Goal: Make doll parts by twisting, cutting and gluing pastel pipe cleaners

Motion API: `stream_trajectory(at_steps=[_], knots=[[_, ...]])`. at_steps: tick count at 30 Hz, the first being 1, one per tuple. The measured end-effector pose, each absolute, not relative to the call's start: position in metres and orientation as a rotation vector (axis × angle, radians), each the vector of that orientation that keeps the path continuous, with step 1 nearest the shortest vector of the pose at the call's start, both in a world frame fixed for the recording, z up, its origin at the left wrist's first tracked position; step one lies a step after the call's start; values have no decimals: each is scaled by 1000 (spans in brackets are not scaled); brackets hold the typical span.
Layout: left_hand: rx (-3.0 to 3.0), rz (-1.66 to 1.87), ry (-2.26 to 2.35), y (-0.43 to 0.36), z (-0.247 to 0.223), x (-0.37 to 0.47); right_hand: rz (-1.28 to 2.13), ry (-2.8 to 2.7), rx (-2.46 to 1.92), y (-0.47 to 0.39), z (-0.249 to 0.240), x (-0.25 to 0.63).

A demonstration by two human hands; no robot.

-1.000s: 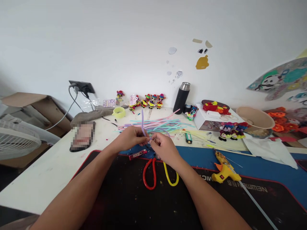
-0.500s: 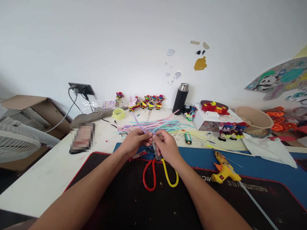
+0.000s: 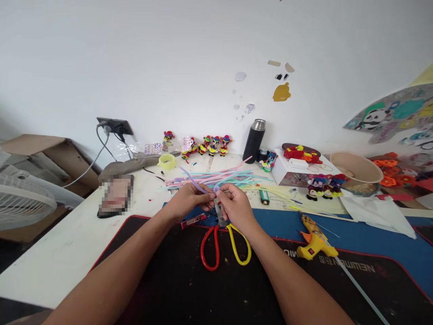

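A lavender pipe cleaner (image 3: 191,178) runs between my two hands, its free end pointing up and left. The other end is curled into a small coil at my right fingertips. My left hand (image 3: 191,198) pinches the strand beside the coil. Thumb and fingers of my right hand (image 3: 234,205) are closed on the coil itself. Just below the hands lie scissors (image 3: 221,220) with one red and one yellow handle, blades partly hidden by my fingers. Behind the hands a loose pile of pink, teal and purple pipe cleaners (image 3: 233,176) is spread out.
A yellow hot glue gun (image 3: 316,239) lies right on the dark mat (image 3: 162,280). A black thermos (image 3: 254,142) and several small figures (image 3: 214,145) stand along the wall. A phone (image 3: 115,196) and a fan (image 3: 25,198) are left; a beige bowl (image 3: 358,167) is right.
The coil at my right fingertips shows more fully, and the lavender strand's free end has swung slightly down and right. Both hands keep their grip; the view has shifted a little.
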State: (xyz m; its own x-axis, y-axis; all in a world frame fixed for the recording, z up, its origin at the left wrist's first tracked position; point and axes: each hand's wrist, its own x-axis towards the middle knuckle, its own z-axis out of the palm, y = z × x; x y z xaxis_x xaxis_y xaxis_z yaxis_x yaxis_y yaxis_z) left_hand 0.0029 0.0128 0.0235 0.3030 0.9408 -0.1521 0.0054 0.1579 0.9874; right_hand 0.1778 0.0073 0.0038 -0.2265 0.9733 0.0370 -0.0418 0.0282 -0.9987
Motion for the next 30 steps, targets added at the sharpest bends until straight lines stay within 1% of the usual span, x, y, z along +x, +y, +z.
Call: stream_trajectory(at_steps=[4, 13, 18, 23, 26, 30], knots=[[1254, 832, 1054, 13, 28, 0, 1376, -1377, -1032, 7, 2, 177], [1377, 841, 1169, 15, 39, -7, 1395, -1458, -1013, 8, -3, 178], [1495, 840, 1232, 17, 36, -11, 1363, -1571, -1042, 8, -5, 180], [1587, 778, 1227, 15, 43, -13, 1331, -1659, -1077, 9, -4, 182], [1564, 769, 1195, 14, 45, -13, 1315, -1675, -1096, 7, -3, 181], [1364, 840, 1117, 15, 36, -9, 1360, -1569, -1058, 7, -2, 179]])
